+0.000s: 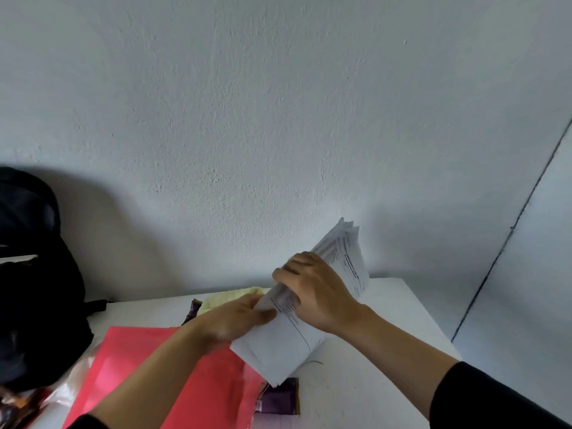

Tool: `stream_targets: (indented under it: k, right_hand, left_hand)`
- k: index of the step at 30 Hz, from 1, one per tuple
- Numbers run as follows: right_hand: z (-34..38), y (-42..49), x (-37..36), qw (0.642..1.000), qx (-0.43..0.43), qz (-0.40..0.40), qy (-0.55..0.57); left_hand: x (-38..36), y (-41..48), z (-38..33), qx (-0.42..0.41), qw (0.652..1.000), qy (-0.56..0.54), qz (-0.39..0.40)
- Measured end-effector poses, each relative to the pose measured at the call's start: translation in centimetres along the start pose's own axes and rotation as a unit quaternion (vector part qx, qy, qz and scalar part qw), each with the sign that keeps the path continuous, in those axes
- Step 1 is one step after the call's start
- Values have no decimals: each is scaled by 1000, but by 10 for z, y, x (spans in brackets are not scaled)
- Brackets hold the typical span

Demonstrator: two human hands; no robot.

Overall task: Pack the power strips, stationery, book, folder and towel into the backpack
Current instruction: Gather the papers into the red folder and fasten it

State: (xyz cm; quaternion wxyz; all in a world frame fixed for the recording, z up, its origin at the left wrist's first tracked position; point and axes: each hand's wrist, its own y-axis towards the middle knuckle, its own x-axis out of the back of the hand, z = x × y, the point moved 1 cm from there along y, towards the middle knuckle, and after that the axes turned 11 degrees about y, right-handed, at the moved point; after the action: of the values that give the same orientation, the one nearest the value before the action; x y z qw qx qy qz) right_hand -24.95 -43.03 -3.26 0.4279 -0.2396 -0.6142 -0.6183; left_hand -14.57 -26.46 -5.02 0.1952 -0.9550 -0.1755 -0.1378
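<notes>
The backpack (37,289) is cut off at the left edge.

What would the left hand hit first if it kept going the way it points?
The stack of printed papers: the left hand grips its edge, pointing right. Just beyond is the right hand, though depth is unclear.

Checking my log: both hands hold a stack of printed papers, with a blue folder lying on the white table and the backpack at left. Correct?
The folder is pink, not blue, as the head view shows. The left hand and right hand do hold the stack of printed papers, the folder lies on the white table, and the backpack is at left.
</notes>
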Motion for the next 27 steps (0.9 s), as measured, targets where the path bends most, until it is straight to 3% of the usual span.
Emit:
stream_targets:
  k: [5, 8, 10, 12, 14, 15, 16, 17, 20, 22, 24, 27]
  right_hand:
    - [-25, -28, -1, 978, -127, -135, 96]
    - [-30, -49, -14, 914, -289, -144, 247]
    - [-33, -58, -19, 827, -427, -155, 332]
    - [-34, -63, -20, 688, -530, -147, 473]
    - [-39, -67, -21, 537, -511, -98, 664]
    - [-38, -68, -18, 491, -472, -78, 728]
    - [-38, -68, -15, 479, -434, -63, 760]
    - [-41, -68, -13, 499, -410, -57, 761]
    - [-45, -53, -3, 632, -406, -115, 650]
    - [-42, -40, 4, 702, -407, -149, 565]
    - [-37, -32, 6, 739, -391, -166, 523]
    - [-31, -28, 6, 757, -376, -180, 503]
  left_hand:
    - [-3, -14, 18, -9, 984, -171, -52]
    - [-4, -18, 29, -21, 970, -232, -64]
    - [-5, -19, 34, -21, 967, -246, -58]
    - [-7, -20, 39, -20, 961, -273, -47]
    - [-7, -21, 43, -26, 956, -289, -39]
    - [-8, -22, 43, -28, 957, -285, -38]
    - [-7, -22, 44, -28, 959, -279, -40]
    - [-5, -21, 44, -25, 962, -269, -47]
    - [2, -19, 42, -38, 979, -188, -70]
    - [4, -17, 33, -48, 986, -133, -93]
    - [7, -14, 24, -50, 980, -144, -129]
    - [13, -10, 16, -59, 962, -237, -122]
